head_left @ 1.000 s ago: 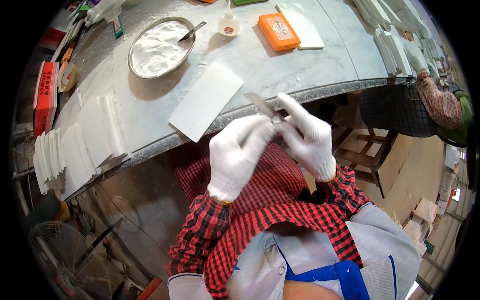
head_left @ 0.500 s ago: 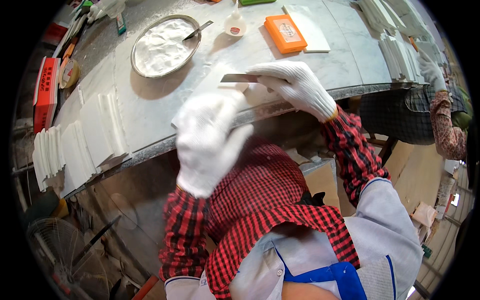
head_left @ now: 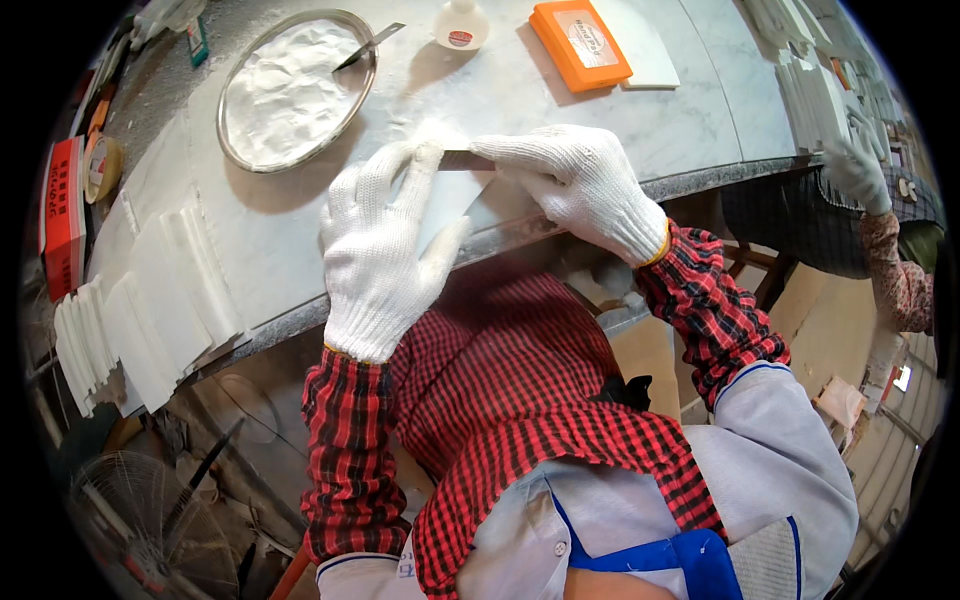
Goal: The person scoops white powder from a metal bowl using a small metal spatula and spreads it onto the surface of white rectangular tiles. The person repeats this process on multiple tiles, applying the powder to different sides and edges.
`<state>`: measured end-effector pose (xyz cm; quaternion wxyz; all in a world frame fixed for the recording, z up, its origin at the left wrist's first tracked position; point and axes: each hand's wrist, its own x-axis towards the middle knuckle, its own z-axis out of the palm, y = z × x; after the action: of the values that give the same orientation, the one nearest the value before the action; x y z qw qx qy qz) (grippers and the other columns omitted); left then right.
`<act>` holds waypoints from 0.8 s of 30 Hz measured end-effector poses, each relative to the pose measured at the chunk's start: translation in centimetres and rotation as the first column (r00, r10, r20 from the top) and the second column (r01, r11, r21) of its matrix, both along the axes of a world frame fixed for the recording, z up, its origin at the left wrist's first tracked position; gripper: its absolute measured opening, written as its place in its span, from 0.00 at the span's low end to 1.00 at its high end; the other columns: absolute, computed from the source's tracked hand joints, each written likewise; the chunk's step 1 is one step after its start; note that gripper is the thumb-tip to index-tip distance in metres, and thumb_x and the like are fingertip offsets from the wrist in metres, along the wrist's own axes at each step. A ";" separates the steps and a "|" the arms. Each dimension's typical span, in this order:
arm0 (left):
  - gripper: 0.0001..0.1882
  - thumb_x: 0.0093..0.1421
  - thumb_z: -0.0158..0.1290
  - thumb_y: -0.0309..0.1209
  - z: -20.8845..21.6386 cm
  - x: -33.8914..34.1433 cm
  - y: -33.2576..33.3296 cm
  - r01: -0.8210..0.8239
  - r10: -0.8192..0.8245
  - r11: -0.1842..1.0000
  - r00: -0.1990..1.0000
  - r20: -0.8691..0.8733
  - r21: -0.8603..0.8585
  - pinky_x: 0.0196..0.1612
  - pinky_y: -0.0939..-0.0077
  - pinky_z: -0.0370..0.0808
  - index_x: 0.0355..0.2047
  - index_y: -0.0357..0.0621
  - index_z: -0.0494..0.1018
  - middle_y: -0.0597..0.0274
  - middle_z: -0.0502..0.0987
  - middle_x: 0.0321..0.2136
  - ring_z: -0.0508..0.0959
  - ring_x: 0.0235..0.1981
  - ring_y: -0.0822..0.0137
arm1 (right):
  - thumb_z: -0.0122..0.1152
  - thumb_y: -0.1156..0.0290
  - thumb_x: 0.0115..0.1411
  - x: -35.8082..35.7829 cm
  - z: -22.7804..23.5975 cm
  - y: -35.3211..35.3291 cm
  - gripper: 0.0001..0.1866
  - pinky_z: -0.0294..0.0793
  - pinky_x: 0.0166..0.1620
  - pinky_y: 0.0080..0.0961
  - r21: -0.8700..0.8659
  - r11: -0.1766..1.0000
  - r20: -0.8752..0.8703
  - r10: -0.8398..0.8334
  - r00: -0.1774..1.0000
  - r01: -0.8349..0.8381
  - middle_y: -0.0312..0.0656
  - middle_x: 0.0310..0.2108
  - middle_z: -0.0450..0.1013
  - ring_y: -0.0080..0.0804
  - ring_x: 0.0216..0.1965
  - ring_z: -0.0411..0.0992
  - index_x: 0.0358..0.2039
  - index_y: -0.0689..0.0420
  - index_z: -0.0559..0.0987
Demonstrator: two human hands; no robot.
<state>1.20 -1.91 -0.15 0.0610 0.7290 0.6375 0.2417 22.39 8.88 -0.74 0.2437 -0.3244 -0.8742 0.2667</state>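
Beyond the left part of the red-and-black checked cloth apron (head_left: 500,380), the left hand (head_left: 385,250), in a white knitted glove with a yellow-edged cuff, lies back upward, fingers reaching forward, thumb spread wide toward the right. Its forearm runs nearly straight up along the apron's left side. Beyond the apron's right part, the similarly gloved right hand (head_left: 580,180) points leftward, index finger straight, its forearm slanting inward along the apron's right side.
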 end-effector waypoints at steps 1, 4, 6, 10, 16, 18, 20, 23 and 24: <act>0.38 0.50 0.68 0.38 -0.2 -0.1 0.0 0.005 -0.005 1.000 1.000 0.010 0.006 0.60 0.55 0.67 0.63 0.46 0.71 0.58 0.71 0.57 0.70 0.56 0.52 | 0.62 0.76 0.53 -0.1 -0.2 -0.2 0.21 0.80 0.37 0.32 0.002 1.000 -0.014 -0.018 1.000 0.018 0.43 0.34 0.83 0.41 0.32 0.81 0.48 0.46 0.86; 0.37 0.51 0.67 0.38 -0.4 0.0 0.2 0.011 -0.011 1.000 1.000 0.009 0.020 0.60 0.54 0.67 0.62 0.45 0.72 0.57 0.71 0.57 0.70 0.56 0.52 | 0.62 0.76 0.54 -0.2 -0.6 -0.9 0.21 0.80 0.35 0.32 0.001 0.998 -0.042 -0.064 0.997 0.064 0.43 0.33 0.82 0.41 0.31 0.80 0.49 0.46 0.85; 0.36 0.51 0.67 0.37 -0.8 0.0 0.2 0.009 -0.009 1.000 1.000 0.005 0.027 0.59 0.54 0.67 0.61 0.45 0.72 0.57 0.71 0.57 0.70 0.57 0.52 | 0.62 0.76 0.55 -0.4 -0.6 -1.5 0.22 0.80 0.34 0.32 -0.008 0.997 -0.042 -0.081 0.996 0.081 0.42 0.31 0.82 0.41 0.30 0.80 0.51 0.46 0.84; 0.35 0.52 0.66 0.36 -1.0 0.0 0.1 0.015 -0.015 0.999 1.000 0.010 0.042 0.60 0.55 0.67 0.60 0.44 0.73 0.57 0.72 0.57 0.70 0.56 0.52 | 0.63 0.75 0.56 -1.0 -0.2 -3.7 0.25 0.78 0.32 0.34 0.019 0.996 -0.009 -0.083 0.997 0.083 0.42 0.28 0.80 0.42 0.30 0.80 0.56 0.46 0.80; 0.36 0.51 0.67 0.38 -1.3 -0.2 -0.1 0.016 -0.019 0.998 0.999 0.037 0.060 0.60 0.56 0.67 0.61 0.44 0.73 0.59 0.72 0.57 0.70 0.56 0.53 | 0.63 0.73 0.62 -1.0 0.0 -4.0 0.19 0.79 0.34 0.30 -0.140 0.982 -0.076 -0.139 0.987 0.128 0.45 0.31 0.81 0.39 0.31 0.81 0.55 0.50 0.81; 0.40 0.51 0.68 0.41 -1.1 -0.3 -0.1 0.023 -0.025 0.999 0.999 0.029 0.043 0.61 0.56 0.66 0.64 0.45 0.70 0.58 0.72 0.58 0.69 0.58 0.53 | 0.63 0.74 0.63 -0.6 0.7 -4.0 0.19 0.79 0.34 0.26 -0.257 0.952 -0.159 -0.210 0.965 0.165 0.44 0.33 0.83 0.33 0.31 0.81 0.55 0.54 0.81; 0.42 0.52 0.67 0.43 -0.8 -0.3 -0.1 0.037 -0.037 0.998 0.999 0.010 0.043 0.63 0.56 0.65 0.65 0.44 0.68 0.57 0.71 0.60 0.68 0.60 0.52 | 0.64 0.76 0.63 0.7 1.9 -4.4 0.19 0.78 0.35 0.21 -0.437 0.871 -0.228 -0.347 0.909 0.223 0.43 0.34 0.84 0.25 0.31 0.80 0.55 0.57 0.81; 0.44 0.54 0.64 0.48 -0.3 0.4 -0.3 0.001 -0.002 1.000 0.994 -0.107 -0.015 0.68 0.50 0.58 0.68 0.42 0.64 0.51 0.66 0.65 0.63 0.66 0.48 | 0.64 0.75 0.65 3.9 4.1 -5.0 0.19 0.74 0.34 0.16 -0.542 0.730 -0.148 -0.571 0.807 0.417 0.39 0.30 0.81 0.15 0.30 0.74 0.57 0.59 0.80; 0.45 0.56 0.63 0.50 -0.2 0.9 -0.4 -0.021 0.014 0.999 0.987 -0.161 -0.042 0.69 0.46 0.54 0.69 0.41 0.63 0.49 0.63 0.68 0.61 0.68 0.46 | 0.63 0.74 0.66 5.1 4.5 -5.4 0.20 0.74 0.33 0.15 -0.544 0.711 -0.101 -0.582 0.807 0.446 0.38 0.30 0.81 0.14 0.29 0.73 0.58 0.59 0.80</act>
<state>2.15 -2.28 -0.38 0.0232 0.7389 0.6520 0.1687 27.44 3.47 3.74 0.3315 -0.5691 -0.6083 0.4429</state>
